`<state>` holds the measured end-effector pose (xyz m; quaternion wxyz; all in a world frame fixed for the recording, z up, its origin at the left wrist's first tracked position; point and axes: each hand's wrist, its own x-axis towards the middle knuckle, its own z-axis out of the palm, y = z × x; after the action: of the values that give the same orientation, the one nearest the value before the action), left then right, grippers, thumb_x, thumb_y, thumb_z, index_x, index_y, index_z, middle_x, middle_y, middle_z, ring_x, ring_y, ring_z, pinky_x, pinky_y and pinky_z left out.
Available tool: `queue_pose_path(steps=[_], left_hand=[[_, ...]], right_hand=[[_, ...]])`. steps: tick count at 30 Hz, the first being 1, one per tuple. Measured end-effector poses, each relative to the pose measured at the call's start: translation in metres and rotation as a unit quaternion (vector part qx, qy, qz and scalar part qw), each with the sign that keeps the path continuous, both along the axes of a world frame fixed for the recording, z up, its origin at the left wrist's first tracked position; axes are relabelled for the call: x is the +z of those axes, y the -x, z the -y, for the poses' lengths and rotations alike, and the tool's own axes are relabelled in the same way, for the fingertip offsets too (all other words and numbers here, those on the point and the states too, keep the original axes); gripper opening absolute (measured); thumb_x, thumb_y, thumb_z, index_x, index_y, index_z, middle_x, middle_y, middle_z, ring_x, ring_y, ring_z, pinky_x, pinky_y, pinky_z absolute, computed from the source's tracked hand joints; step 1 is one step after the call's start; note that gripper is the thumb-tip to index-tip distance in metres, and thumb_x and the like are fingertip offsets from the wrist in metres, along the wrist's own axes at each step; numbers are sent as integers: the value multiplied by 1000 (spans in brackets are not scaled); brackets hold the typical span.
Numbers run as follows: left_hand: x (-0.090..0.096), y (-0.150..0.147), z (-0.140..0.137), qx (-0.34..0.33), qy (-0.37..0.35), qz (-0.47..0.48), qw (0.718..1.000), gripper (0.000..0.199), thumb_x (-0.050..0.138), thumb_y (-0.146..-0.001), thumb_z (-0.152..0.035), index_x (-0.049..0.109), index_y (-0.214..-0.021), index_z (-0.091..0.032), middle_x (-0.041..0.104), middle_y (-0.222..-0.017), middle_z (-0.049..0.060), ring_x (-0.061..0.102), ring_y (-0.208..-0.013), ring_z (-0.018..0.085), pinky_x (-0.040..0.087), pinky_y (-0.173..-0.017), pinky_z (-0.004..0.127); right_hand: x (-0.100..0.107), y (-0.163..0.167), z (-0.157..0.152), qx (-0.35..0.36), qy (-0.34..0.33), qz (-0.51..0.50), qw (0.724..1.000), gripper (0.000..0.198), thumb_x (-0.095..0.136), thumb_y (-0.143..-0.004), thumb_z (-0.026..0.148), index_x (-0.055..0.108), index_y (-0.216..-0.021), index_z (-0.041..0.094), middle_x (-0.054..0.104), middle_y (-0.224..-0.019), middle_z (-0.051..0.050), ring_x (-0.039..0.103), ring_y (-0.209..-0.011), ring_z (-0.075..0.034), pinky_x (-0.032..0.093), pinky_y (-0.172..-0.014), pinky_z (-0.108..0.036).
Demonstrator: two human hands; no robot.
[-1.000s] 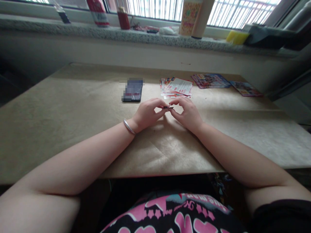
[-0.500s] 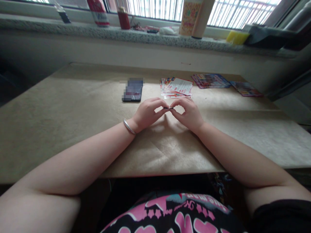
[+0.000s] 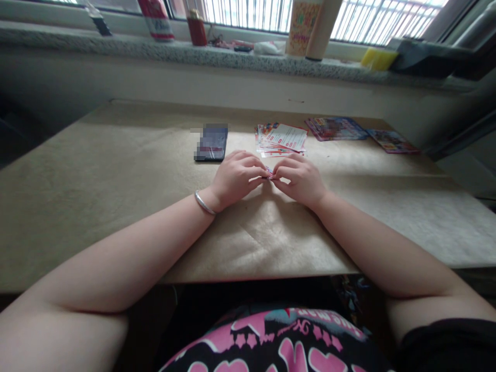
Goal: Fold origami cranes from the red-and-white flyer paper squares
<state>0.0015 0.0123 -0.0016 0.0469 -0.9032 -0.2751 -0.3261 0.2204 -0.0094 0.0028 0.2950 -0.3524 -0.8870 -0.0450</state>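
Head feed, both hands in my view, seen from above and behind the wrists. Left hand (image 3: 237, 173): thumb and fingers drawn together, tips closed on a small pink-and-purple piece (image 3: 268, 173). Behind the tips I note a narrow gap between thumb and fingers; the other fingers are bent alongside. Right hand (image 3: 300, 175): mirror of the left, thumb below, fingers curled above, tips pinching the same piece from its right side. The gap inside this grip is also narrow. Fingertips of the two hands sit just beside each other; I cannot tell whether they touch.

Position of piece: between the two sets of fingertips, over the middle of the table (image 3: 135, 222). Most of it is covered by the fingers, so I cannot make out its shape, nor whether it touches the tabletop.

Surroundings: a silver bracelet (image 3: 204, 203) circles the left wrist. Just beyond the left hand lies a dark flat device (image 3: 213, 147), partly pixelated on my feed. Beyond the fingertips and the right hand, a fanned pile of white cards (image 3: 287, 137) with red edges. Farther right, two groups of colourful cards (image 3: 351, 129), lying flat near the far edge.
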Motion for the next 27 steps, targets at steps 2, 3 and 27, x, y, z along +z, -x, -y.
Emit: queue_pose_path(steps=[2, 3, 27], left_hand=[[0, 1, 1, -7, -3, -36, 999, 15, 63, -90, -35, 74, -91, -26, 74, -97, 2, 65, -97, 20, 43, -96, 38], [0, 1, 2, -13, -8, -53, 998, 15, 62, -90, -35, 74, -91, -26, 74, -97, 2, 65, -97, 20, 43, -97, 39], [-3, -9, 13, 42, 127, -67, 989, 16, 58, -88, -27, 71, -89, -18, 69, -93, 6, 65, -87, 20, 52, -81, 31]], right_hand=[[1, -2, -1, 19, -1, 43, 999, 17, 55, -90, 30, 67, -78, 26, 70, -90, -3, 56, -92, -23, 46, -86, -40], [1, -3, -1, 29, -1, 59, 998, 17, 55, -90, 29, 68, -78, 26, 70, -91, -4, 56, -93, -24, 46, -86, -41], [-15, 6, -7, -51, 108, -41, 992, 13, 70, -78, 31, 69, -87, 22, 70, -87, -4, 60, -89, -23, 47, -84, -37]])
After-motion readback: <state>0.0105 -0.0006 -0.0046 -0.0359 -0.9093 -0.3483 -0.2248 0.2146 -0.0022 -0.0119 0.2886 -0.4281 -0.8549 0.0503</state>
